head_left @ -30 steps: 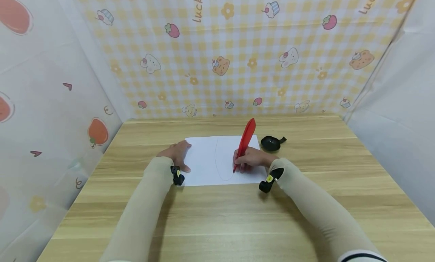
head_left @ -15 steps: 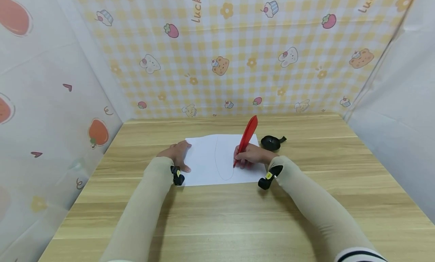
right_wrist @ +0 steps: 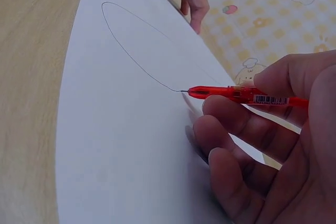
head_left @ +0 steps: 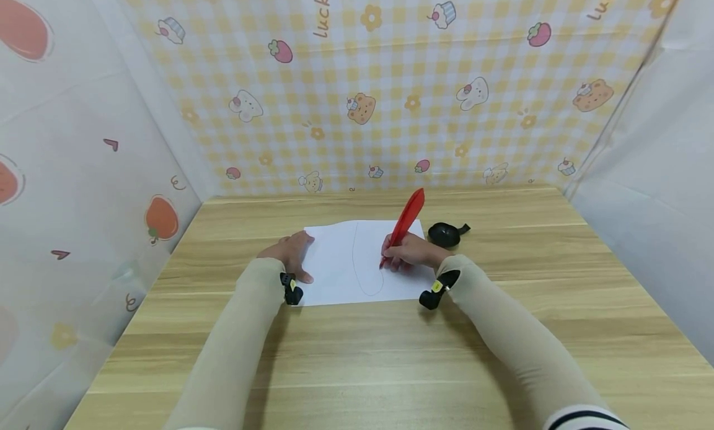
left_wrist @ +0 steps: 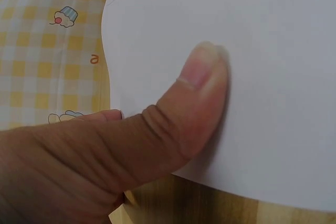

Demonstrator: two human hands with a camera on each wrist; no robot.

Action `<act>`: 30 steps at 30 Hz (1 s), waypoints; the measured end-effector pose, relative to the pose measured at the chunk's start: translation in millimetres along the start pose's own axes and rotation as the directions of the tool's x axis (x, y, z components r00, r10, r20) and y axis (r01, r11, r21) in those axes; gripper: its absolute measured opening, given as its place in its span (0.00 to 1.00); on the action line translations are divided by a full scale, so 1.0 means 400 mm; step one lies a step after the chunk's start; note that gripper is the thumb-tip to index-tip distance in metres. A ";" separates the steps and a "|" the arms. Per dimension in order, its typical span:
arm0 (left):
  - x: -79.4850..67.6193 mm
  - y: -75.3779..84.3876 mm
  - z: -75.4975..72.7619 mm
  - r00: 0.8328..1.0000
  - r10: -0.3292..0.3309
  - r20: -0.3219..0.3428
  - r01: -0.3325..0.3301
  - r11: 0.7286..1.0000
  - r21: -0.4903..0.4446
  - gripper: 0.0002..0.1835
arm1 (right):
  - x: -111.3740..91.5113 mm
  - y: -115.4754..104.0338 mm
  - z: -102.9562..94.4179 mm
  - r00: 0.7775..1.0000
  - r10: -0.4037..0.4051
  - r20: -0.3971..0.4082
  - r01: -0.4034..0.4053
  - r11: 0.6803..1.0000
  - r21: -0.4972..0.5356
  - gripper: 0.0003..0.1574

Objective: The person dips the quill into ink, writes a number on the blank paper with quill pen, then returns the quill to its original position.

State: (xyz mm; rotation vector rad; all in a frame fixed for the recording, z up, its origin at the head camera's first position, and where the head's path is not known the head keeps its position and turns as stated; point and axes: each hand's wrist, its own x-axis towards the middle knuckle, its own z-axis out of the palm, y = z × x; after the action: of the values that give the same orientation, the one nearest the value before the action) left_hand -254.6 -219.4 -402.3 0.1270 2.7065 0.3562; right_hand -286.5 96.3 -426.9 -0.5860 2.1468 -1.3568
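A white sheet of paper (head_left: pixel 329 266) lies on the wooden table, bearing a thin, dark U-shaped line. My left hand (head_left: pixel 289 251) rests on its left edge; in the left wrist view the thumb (left_wrist: pixel 197 93) lies extended over the sheet. My right hand (head_left: pixel 414 251) pinches a red feather pen (head_left: pixel 408 216) between thumb and fingers, with the feather leaning up and to the right. Seen from the right wrist, the nib of the pen (right_wrist: pixel 231 94) touches the end of the drawn line (right_wrist: pixel 134 59). The other right fingers are curled above the paper.
A round black object (head_left: pixel 444 235) with a short tail sits right of the sheet, close behind the right hand. The wooden table (head_left: pixel 357 362) ends at a checked yellow cloth backdrop (head_left: pixel 357 64). Pale cloth walls stand at both sides.
My right hand and the feather pen have moved away from me, up the sheet and lately slightly left, and the line's right side has grown longer. The left hand has stayed in place.
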 end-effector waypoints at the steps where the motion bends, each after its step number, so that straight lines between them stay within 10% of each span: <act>1: -0.003 0.001 0.000 1.000 0.000 0.000 0.000 1.000 -0.004 0.58 | 0.003 0.002 0.001 1.000 0.008 -0.006 -0.008 1.000 0.001 0.06; 30: 0.002 -0.002 0.001 1.000 0.003 0.000 -0.003 1.000 -0.010 0.58 | 0.044 -0.008 0.051 0.990 0.048 -0.136 -0.046 0.999 0.018 0.06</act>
State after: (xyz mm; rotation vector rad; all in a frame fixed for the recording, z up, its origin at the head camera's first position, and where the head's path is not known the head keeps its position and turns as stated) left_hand -255.4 -220.0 -403.1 0.1275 2.7047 0.3708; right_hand -286.5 70.4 -434.8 -0.4459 2.2412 -1.4229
